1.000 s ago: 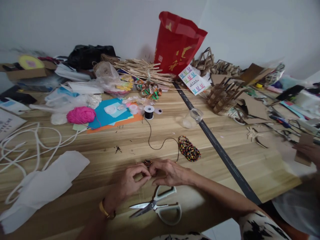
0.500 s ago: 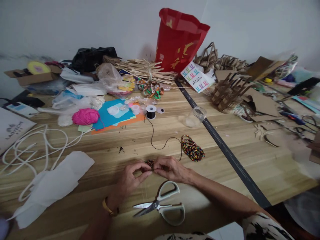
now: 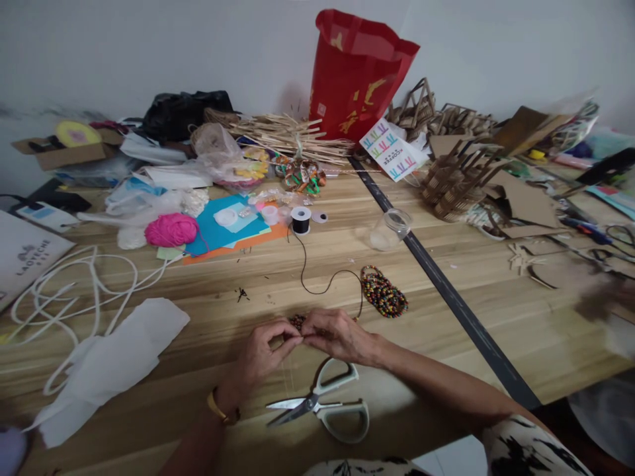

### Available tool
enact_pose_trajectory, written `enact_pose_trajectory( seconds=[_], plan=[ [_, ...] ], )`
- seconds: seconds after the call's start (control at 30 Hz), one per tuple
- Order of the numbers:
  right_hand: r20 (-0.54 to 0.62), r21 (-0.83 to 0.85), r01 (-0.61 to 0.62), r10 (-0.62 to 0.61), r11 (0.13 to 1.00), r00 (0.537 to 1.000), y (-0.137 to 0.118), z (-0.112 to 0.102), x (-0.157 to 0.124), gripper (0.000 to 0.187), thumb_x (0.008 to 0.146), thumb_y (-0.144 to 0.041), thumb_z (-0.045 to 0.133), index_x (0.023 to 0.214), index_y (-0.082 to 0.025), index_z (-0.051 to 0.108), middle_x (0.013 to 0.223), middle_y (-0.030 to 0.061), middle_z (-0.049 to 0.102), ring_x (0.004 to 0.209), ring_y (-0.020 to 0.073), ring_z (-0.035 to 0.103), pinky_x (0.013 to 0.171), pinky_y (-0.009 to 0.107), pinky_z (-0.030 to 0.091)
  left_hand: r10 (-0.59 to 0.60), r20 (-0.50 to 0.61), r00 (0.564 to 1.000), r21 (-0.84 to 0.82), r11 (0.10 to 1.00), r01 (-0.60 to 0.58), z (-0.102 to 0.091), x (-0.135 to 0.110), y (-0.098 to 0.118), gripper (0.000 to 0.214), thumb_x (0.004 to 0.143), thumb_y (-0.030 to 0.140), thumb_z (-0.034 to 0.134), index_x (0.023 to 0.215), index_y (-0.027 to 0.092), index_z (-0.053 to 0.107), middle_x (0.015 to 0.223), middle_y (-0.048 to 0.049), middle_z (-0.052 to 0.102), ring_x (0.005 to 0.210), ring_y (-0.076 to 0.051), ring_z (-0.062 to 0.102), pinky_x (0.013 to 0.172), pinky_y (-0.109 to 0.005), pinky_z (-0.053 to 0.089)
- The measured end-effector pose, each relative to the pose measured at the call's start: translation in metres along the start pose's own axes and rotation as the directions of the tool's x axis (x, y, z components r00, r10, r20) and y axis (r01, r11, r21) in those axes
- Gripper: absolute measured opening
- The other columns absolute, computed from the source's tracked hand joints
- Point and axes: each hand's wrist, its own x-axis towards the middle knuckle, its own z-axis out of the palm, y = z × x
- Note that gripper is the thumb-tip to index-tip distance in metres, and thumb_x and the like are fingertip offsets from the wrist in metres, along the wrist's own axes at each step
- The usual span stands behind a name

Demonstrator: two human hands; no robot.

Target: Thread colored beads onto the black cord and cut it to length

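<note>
My left hand (image 3: pixel 268 350) and my right hand (image 3: pixel 342 337) meet over the table, thumbs and forefingers pinched tip to tip. A beaded cord (image 3: pixel 297 320) of small dark, multicoloured beads shows just behind the fingertips; the part in the pinch is mostly hidden. Thin black cord (image 3: pixel 325 291) runs from a white spool (image 3: pixel 300 220) down to behind my right hand. A coiled pile of beaded strands (image 3: pixel 384 292) lies beyond that hand. Scissors (image 3: pixel 320 403) with pale handles rest partly open below my hands.
Black cord scraps (image 3: pixel 242 294) lie left of the hands. A clear plastic cup (image 3: pixel 391 230) stands near the dark strip (image 3: pixel 456 307). White cable (image 3: pixel 94 291), white paper (image 3: pixel 114 363) and pink yarn (image 3: pixel 171 229) are leftward. Woven baskets (image 3: pixel 449 188) and a red bag (image 3: pixel 360 79) stand behind.
The view has shifted slightly. My hands stay pinched together in nearly the same place, the right fingertips a little closer over the left ones.
</note>
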Motion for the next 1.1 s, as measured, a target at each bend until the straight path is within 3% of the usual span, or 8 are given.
enact_pose_trajectory(
  seconds=[0.27, 0.5, 1.1],
  plan=[
    [-0.001, 0.0, -0.041, 0.041, 0.999, 0.999, -0.007, -0.006, 0.005, 0.012, 0.091, -0.021, 0.051, 0.086, -0.014, 0.059, 0.079, 0.0049, 0.06, 0.072, 0.0133, 0.057, 0.066, 0.022, 0.045, -0.018, -0.014, 1.0, 0.035, 0.999, 0.018, -0.004, 0.001, 0.001, 0.012, 0.08, 0.022, 0.059, 0.073, 0.016, 0.066, 0.07, -0.0037, 0.068, 0.067, -0.016, 0.063, 0.066, -0.025, 0.049],
    [-0.031, 0.025, -0.034, 0.035, 0.999, 0.999, -0.004, -0.003, 0.007, 0.012, 0.091, -0.021, 0.05, 0.087, -0.014, 0.059, 0.079, 0.0044, 0.059, 0.069, 0.0121, 0.055, 0.064, 0.021, 0.045, -0.102, -0.06, 0.993, 0.016, 0.995, 0.103, -0.006, 0.001, 0.003, 0.015, 0.08, 0.027, 0.059, 0.077, 0.016, 0.068, 0.073, -0.0041, 0.071, 0.071, -0.017, 0.064, 0.068, -0.025, 0.049],
    [-0.129, 0.113, -0.084, 0.099, 0.99, 0.987, 0.0, 0.009, 0.007, 0.013, 0.088, -0.026, 0.057, 0.087, -0.014, 0.062, 0.077, 0.0034, 0.059, 0.068, 0.012, 0.055, 0.061, 0.021, 0.042, -0.081, -0.046, 0.996, 0.073, 0.994, 0.084, -0.005, 0.001, 0.0, 0.016, 0.081, 0.026, 0.058, 0.071, 0.016, 0.066, 0.07, -0.0029, 0.068, 0.067, -0.016, 0.062, 0.066, -0.024, 0.046]
  ],
)
